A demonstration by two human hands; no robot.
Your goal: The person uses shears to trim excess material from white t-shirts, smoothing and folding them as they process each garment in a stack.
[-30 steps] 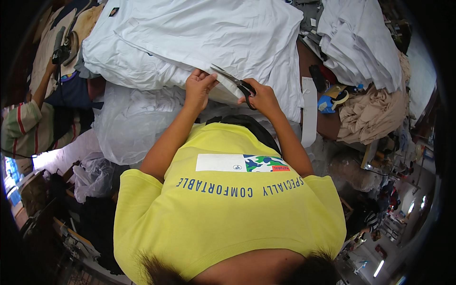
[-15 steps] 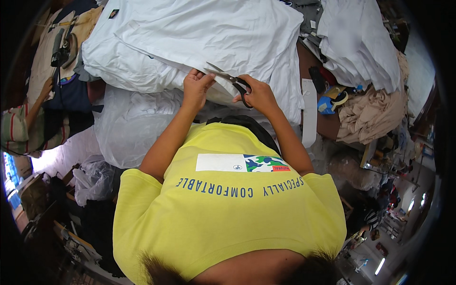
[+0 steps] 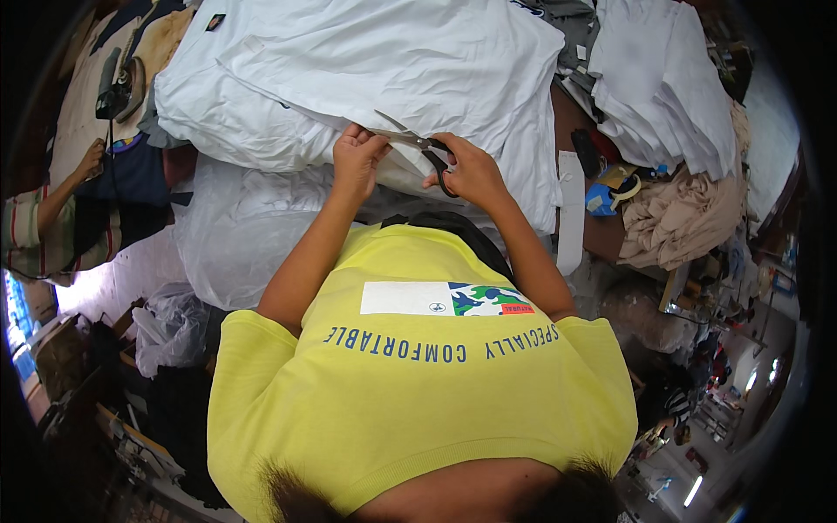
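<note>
A white cloth garment (image 3: pixel 384 65) lies spread on top of a thick pile of white fabric in front of me. At its near edge, my left hand (image 3: pixel 356 167) pinches the cloth between thumb and fingers. My right hand (image 3: pixel 471 170) grips a pair of scissors (image 3: pixel 440 166) by dark handles, fingers through the loops. The metal blades stand apart and point left, close to my left fingertips and just over the cloth edge. Whether any thread or fabric lies between the blades is too small to tell.
Clear plastic (image 3: pixel 227 231) bulges below the pile. Right of it are a white strip (image 3: pixel 571 209), a tape roll (image 3: pixel 624 192), crumpled beige cloth (image 3: pixel 680 218) and stacked white garments (image 3: pixel 649 78). Leftward, another person's hand (image 3: pixel 90 161) is near an iron (image 3: pixel 131 91).
The scissor blades have spread a little wider, and my right hand has shifted slightly left. My left hand keeps its pinch almost in place. The other person's hand at the left has moved slightly.
</note>
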